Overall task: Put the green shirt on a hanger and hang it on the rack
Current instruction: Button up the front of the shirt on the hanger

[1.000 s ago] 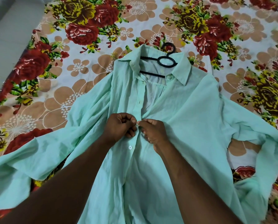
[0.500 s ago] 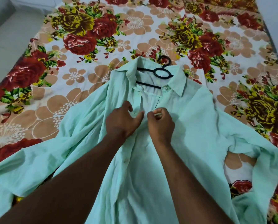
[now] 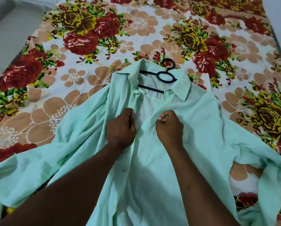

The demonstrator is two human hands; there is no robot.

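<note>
View from above, looking down at a bed covered by a floral bedsheet [image 3: 87,38] printed with large red, yellow and tan flowers on white. A pale mint green shirt [image 3: 201,128] lies face up across the near half of the bed, its collar [image 3: 180,85] pointing toward the far side. A black hanger [image 3: 150,88] sits inside the neck of the shirt; its hook and a round loop show in the open collar, and its shoulders are hidden under the fabric. The top of the shirt front is unfastened, showing whiter inner cloth in a narrow V below the collar. Two bare forearms reach in from the near edge. The left hand [image 3: 120,128] grips the left front edge of the shirt with curled fingers, knuckles up. The right hand [image 3: 169,128] is balled into a fist, pinching the right front edge between thumb and fingers. The two hands sit side by side at chest level, close but not touching, with the open strip of the shirt front between them. A small collar button [image 3: 167,92] shows just under the hanger, and another button [image 3: 124,169] lies lower on the front, beside the left forearm. The left sleeve spreads out wide toward the near left. The right sleeve is bent and bunched at the near right, leaving a gap where the bedsheet shows through.
</note>
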